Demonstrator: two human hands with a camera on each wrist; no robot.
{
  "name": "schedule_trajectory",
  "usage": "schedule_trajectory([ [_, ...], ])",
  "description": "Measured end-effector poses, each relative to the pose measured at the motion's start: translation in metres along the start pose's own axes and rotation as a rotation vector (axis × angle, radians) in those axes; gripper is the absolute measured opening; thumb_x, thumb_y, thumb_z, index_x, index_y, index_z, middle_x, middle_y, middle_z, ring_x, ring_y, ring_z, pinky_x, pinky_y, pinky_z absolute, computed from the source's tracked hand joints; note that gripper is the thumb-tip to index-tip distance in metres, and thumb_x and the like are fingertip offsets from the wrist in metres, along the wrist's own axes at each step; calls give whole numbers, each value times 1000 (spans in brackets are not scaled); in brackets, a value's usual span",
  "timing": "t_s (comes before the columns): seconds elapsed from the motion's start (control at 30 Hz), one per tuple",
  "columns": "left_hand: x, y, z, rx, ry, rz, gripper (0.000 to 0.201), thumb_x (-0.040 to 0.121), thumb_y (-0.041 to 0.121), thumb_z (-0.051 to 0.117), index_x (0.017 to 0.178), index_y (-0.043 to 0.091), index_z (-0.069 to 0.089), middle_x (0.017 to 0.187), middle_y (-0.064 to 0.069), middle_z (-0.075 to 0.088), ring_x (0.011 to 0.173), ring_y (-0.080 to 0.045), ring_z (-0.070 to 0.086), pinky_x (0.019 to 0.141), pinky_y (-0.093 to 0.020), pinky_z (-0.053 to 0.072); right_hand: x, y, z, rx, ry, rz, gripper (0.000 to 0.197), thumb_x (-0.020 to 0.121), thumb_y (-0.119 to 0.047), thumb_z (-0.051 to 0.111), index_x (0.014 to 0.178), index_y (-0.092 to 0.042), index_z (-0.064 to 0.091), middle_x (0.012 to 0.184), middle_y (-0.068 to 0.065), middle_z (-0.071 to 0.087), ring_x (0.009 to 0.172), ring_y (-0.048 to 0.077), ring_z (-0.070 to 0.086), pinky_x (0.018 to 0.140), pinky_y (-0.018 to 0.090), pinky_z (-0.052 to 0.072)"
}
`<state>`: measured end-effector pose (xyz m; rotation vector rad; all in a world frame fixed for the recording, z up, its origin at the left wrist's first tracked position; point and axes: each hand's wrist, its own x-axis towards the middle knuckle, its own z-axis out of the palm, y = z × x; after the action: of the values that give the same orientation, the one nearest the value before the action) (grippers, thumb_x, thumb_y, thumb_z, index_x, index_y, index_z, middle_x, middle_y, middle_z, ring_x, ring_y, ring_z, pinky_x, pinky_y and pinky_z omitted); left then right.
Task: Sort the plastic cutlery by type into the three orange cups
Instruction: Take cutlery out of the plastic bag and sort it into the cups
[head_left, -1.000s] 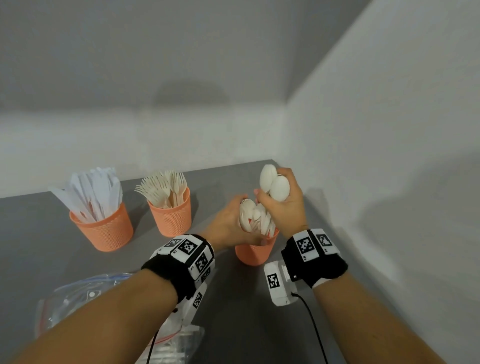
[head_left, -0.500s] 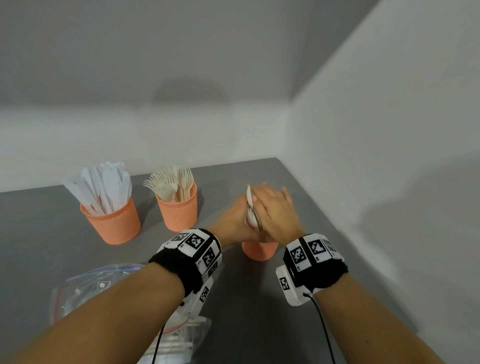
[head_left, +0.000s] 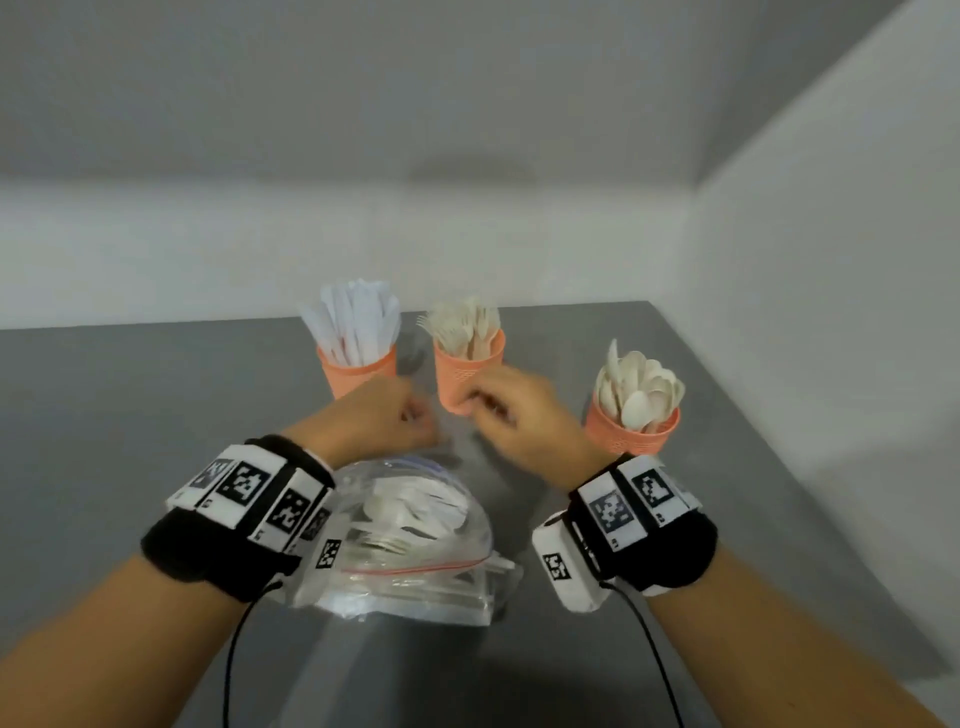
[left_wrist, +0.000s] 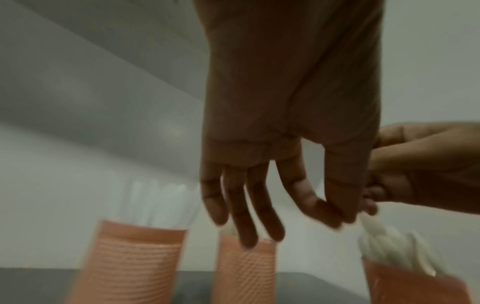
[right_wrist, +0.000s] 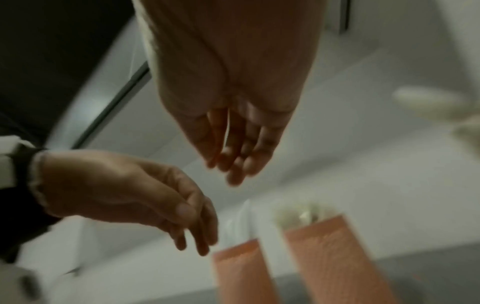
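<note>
table (head_left: 130, 415): grey, under the fingers | zip bag (head_left: 415, 566): clear, red seal strip, nearer than the fingertips | walls (head_left: 831, 312): white, beyond the fingers

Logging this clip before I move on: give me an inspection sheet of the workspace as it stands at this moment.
Surface: grey table, set into a corner.
Job's things: three orange cups; left cup holds knives, middle cup forks, right cup spoons.
Clutter: clear zip bag near the person, cutlery inside.
Grippers: left hand and right hand hold nothing, fingers loose, between bag and cups.
Cables: black cable from the left wristband, another from the right.
Surroundings: plain white walls.
</note>
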<state>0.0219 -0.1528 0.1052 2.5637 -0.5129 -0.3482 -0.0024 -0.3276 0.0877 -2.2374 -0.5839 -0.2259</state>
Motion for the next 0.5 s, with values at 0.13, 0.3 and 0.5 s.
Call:
schedule_trajectory([
  [0.13,-34,-57,22,319,-182,-291,24,85,36,59,98,20,72,112,-7,55,106,-25,56,91,-30,43,-9,-11,67,-117,-436,73,21,86,-5,53,99,-3,71,97,12,66,90,25,58,82,29,42],
  [0.3,-50,-100,60,245,-73,-512,28,79,49,57,104,38,63,114,-3,44,117,-27,34,101,-42,38,-26,-14,103,-341,-621,294,56,72,-20,76,119,-4,49,127,13,47,116,27,46,91,31,39],
  [0.5,-56,-96,65,-64,-128,-462,57,84,5,49,138,20,39,134,-13,47,105,-29,59,72,-27,49,-33,-16,110,-535,-632,404,74,63,-34,82,119,-5,44,130,15,45,123,30,41,102,39,40],
])
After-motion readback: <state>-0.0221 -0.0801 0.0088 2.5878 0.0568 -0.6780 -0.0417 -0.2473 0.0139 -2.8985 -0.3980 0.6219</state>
